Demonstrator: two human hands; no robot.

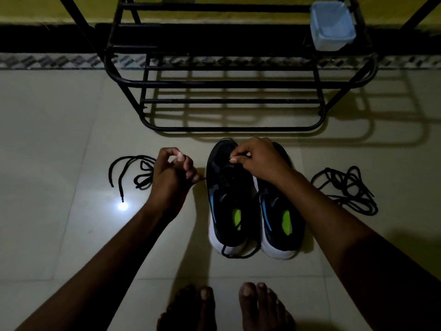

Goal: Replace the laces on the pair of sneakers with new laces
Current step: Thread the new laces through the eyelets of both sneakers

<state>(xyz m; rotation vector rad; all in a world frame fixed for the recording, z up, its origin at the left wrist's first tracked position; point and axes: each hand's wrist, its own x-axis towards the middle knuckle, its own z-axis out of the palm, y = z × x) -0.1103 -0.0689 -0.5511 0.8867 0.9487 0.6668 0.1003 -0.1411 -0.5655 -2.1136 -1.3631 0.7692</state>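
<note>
Here, on the floor (pixel 71 139), the fingers (pixel 238 160) of my right hand (pixel 260 161) pinch a black lace (pixel 202 179) at the front eyelets of the left sneaker (pixel 229 201), while my left hand (pixel 171 173) pinches its free end just beside the shoe; I'd draw both ends out evenly, gently.

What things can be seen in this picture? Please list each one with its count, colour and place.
sneakers: two, black, white soles, floor centre
threaded lace: one, black, in left sneaker, loop by heels
loose lace: one, black, floor left
lace pile: one, black, floor right
rack: one, black, behind sneakers
container: one, pale blue, on rack, upper right
floor: pale tiles
feet: two, bare, bottom edge
left hand: pinches threaded lace beside sneaker
right hand: pinches threaded lace above sneaker
</note>
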